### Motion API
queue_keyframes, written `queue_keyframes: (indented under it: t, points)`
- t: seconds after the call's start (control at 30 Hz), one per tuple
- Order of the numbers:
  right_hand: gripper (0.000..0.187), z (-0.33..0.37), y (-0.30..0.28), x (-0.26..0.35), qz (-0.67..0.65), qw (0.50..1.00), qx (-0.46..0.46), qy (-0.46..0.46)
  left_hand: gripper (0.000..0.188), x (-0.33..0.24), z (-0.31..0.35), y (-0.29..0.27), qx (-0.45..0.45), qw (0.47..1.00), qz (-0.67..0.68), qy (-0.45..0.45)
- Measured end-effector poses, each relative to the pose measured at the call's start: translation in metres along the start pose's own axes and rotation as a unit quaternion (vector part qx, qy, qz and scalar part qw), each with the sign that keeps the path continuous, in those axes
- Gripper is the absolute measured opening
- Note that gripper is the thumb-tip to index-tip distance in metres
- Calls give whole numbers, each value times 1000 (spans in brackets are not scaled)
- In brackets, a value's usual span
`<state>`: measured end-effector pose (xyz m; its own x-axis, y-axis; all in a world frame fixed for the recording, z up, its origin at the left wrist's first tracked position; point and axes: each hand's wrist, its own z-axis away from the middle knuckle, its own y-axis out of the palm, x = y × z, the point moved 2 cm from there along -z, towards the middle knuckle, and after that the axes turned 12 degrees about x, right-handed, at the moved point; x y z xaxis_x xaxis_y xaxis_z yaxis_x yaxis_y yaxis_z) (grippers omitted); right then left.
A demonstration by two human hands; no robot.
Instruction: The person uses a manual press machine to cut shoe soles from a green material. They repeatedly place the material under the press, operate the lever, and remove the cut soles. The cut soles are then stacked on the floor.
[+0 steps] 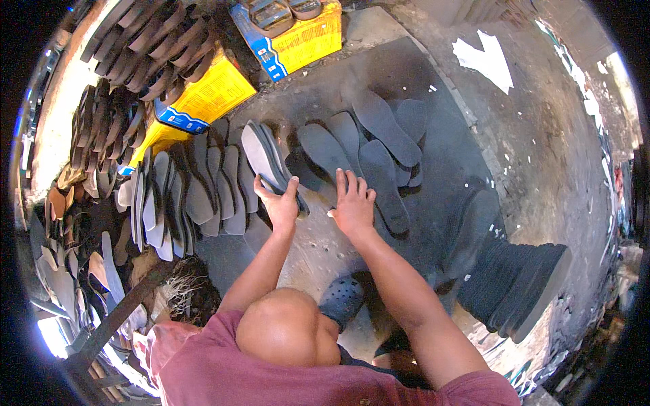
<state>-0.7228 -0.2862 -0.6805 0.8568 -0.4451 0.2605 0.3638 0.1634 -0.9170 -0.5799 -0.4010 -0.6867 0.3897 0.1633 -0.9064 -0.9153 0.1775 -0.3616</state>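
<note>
My left hand (279, 207) is closed around the heel end of a small stack of shoe soles (259, 154), the top one pale grey and those beneath darker. My right hand (354, 206) has its fingers apart, with the fingertips at the lower end of a dark grey sole (322, 145) lying flat. Under that palm I cannot make out anything held. Beside it, more loose dark soles (383, 128) overlap one another. Left of my left hand, a row of grey soles (200, 193) leans together in overlapping layers.
A thick bundle of dark soles (518, 287) lies at the right. Yellow and blue boxes (308, 44) stand at the back, with brown footwear pieces (159, 44) piled on the left ones. A metal bar (122, 308) slants at lower left. White scrap (484, 59) lies at far right.
</note>
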Motion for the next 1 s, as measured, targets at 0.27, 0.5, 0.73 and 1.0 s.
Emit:
queue_keyframes:
  t: [0.27,0.5,0.73,1.0]
  points:
    - [87,-45,29,20,57,990,-113,56,100,-16,-4,-5,-3,996,87,12]
    - [86,-57,18,38,119,985,-108,62,97,-33,-19,-22,-11,991,108,80]
    - [64,-54,-66,-57,-258,959,-100,67,95,-15,1,13,79,989,93,84]
    - [94,-88,-111,-200,-223,968,-17,111,87,-20,-11,127,195,978,4,-69]
